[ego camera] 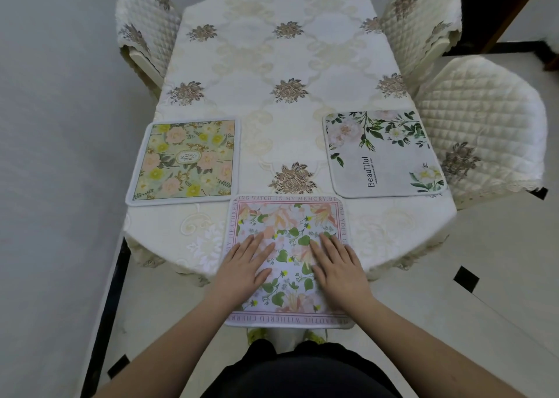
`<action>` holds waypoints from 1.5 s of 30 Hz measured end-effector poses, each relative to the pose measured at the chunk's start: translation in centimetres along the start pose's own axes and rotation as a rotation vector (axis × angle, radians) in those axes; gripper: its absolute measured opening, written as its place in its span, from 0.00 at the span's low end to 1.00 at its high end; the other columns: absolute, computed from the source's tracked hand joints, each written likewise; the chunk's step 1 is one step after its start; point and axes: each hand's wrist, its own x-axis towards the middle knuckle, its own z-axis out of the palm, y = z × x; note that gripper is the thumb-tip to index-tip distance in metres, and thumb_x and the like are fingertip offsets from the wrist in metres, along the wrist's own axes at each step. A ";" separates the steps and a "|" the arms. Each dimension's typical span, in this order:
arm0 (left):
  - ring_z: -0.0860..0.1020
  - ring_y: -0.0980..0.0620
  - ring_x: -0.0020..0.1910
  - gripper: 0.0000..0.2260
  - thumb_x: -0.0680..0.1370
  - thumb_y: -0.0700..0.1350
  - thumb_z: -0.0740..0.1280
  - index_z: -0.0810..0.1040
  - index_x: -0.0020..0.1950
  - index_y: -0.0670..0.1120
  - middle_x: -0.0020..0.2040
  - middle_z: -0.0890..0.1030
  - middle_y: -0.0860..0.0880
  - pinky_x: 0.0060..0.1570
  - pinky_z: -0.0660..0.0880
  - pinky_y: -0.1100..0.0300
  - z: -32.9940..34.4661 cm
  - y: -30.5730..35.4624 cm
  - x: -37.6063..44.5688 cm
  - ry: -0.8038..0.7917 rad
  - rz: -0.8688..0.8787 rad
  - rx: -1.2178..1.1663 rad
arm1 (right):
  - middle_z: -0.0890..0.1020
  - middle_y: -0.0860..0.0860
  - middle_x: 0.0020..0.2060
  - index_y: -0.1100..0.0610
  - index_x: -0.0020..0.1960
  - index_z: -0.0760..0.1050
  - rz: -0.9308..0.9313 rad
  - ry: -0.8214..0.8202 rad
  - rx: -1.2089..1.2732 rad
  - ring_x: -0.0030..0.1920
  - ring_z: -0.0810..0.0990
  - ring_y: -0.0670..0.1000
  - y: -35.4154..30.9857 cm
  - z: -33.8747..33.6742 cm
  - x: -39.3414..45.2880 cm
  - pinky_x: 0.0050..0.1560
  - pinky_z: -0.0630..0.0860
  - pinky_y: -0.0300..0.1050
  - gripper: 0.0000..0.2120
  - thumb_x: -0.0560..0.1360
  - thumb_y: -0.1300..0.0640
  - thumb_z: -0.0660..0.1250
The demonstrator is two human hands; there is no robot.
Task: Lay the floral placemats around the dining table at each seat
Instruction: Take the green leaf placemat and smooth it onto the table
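Three floral placemats lie on the dining table, which wears a cream embroidered cloth. A pink-bordered mat with green leaves sits at the near edge, its front part overhanging the table. My left hand and my right hand both rest flat on it, fingers straight, side by side. A yellow-and-peach flower mat lies at the left edge. A pale mat printed "Beautiful" lies at the right edge.
Quilted cream chairs stand around the table: one at the far left, one at the far right, one at the near right. A white wall runs close along the left side. Pale tiled floor with black insets lies to the right.
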 end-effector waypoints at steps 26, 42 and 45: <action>0.46 0.43 0.81 0.38 0.71 0.77 0.37 0.56 0.78 0.64 0.82 0.46 0.42 0.74 0.59 0.45 -1.7 -2.7 -1.9 -0.002 -0.286 -0.301 | 0.47 0.53 0.80 0.48 0.80 0.51 0.158 -0.035 0.112 0.80 0.47 0.55 2.2 -1.2 -1.2 0.77 0.51 0.52 0.35 0.77 0.33 0.43; 0.54 0.44 0.79 0.26 0.83 0.47 0.61 0.56 0.80 0.55 0.81 0.54 0.41 0.74 0.57 0.50 -4.4 -0.5 -2.4 0.027 -0.365 -0.441 | 0.58 0.54 0.79 0.53 0.77 0.62 0.315 0.077 0.412 0.78 0.55 0.55 0.3 -2.6 -1.6 0.76 0.53 0.53 0.26 0.81 0.51 0.63; 0.57 0.47 0.78 0.28 0.82 0.41 0.60 0.56 0.80 0.56 0.81 0.54 0.45 0.70 0.62 0.55 -5.5 0.0 -2.6 0.085 -0.342 -0.555 | 0.62 0.52 0.77 0.55 0.76 0.64 0.319 0.177 0.527 0.76 0.60 0.53 -0.1 -3.5 -1.7 0.75 0.59 0.53 0.25 0.81 0.53 0.64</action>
